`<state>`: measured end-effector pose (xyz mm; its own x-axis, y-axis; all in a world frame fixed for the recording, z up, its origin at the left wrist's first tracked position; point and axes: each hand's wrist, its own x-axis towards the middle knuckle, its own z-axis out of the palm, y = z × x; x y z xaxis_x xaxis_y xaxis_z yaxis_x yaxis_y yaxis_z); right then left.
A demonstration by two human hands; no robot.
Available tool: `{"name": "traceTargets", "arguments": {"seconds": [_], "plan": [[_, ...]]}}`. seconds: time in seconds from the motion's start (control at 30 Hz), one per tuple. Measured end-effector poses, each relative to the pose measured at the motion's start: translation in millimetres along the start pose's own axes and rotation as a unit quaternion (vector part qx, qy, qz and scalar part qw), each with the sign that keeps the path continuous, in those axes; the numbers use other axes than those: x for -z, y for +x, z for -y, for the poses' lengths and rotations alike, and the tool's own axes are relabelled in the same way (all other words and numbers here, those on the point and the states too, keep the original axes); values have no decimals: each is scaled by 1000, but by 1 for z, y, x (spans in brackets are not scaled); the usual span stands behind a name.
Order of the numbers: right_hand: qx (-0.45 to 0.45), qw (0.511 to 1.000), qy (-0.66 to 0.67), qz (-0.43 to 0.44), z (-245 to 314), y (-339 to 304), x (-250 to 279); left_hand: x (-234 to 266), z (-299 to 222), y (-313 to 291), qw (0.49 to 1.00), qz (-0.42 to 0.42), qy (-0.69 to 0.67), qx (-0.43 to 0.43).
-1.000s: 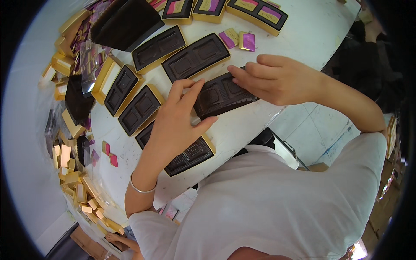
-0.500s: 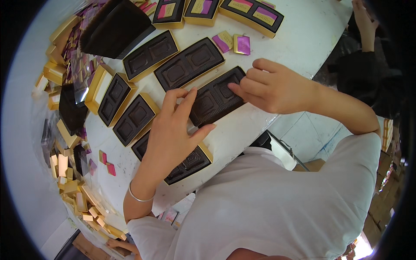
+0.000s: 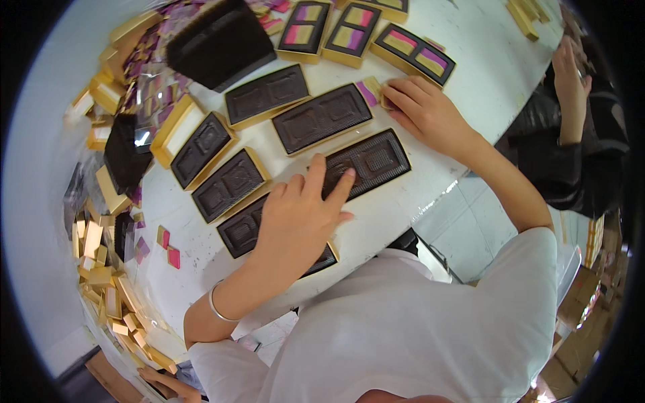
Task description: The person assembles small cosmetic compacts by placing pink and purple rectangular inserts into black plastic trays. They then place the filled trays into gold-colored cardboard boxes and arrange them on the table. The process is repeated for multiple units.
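Note:
A gold box with a dark brown two-hollow tray (image 3: 377, 161) lies before me, its hollows bare. My left hand (image 3: 299, 218) is over its left end, fingers stretched and spread, fingertips resting on the tray. Farther back, my right hand (image 3: 430, 111) has its fingers closed on a small gold-wrapped piece, mostly hidden beneath them. Beside those fingers lies a purple-and-gold wrapped piece (image 3: 367, 92). Similar boxes with bare trays stand around: one just behind (image 3: 322, 119), another farther left (image 3: 265, 96), and one partly under my left forearm (image 3: 240, 227).
Boxes holding pink, purple and gold pieces (image 3: 413, 54) stand at the back. A dark stack of trays (image 3: 220, 43) is at the back left, near heaped wrapped pieces and gold box parts (image 3: 101, 275). At the right, another person's hand (image 3: 570, 84) shows past the table edge.
My right hand has left the tray and reached back to the wrapped pieces, closing on one. My left hand has shifted from the tray's left edge onto its surface. The whole view has shifted slightly.

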<state>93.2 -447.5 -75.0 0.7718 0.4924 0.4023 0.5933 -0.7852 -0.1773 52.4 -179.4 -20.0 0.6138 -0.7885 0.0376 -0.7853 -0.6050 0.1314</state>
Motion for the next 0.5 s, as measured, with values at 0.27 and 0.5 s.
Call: {"name": "traceTargets", "arguments": {"seconds": [0.27,0.5], "plan": [[-285,733,610,-92,18,33,28,22,30,-6,963,-163,-196,91],[-236,661,712,26,78,82,21,23,59,15,808,-203,-537,132]]}}
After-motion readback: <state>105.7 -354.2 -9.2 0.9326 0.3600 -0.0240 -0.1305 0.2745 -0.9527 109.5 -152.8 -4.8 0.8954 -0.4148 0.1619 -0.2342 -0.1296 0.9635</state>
